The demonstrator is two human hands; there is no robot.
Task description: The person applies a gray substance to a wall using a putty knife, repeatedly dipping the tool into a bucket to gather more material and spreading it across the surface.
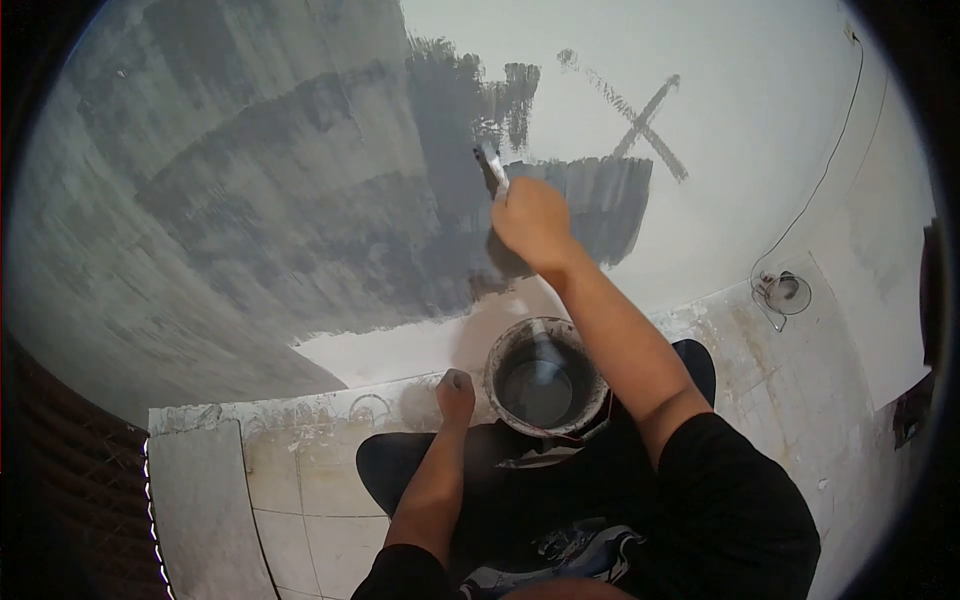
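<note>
Pale plastered wall (760, 90) faced at close range, left half already coated in dark grey wash (260, 200), right half bare but for a grey painted cross (640, 125). Held against the wet edge near the middle: a small paintbrush with a pale handle and grey-loaded bristles (491, 165), clamped in the fingers of the right hand (533, 222), bristles touching the wall just left of a fresh grey rectangular patch (600, 200). Stood directly below, near the knees: a round grey-smeared bucket of dark liquid (545, 378), on the stained tiled floor (300, 480). Rested just left of the bucket: the left hand (455, 393), fingers curled together, knuckles on the floor, holding nothing visible. Judged roughly half done: a white strip along the wall's foot (400, 345) and the whole right stretch left uncoated. Seen at far right: a thin dark cable (830, 170) running down to a small round fitting (785, 292).
</note>
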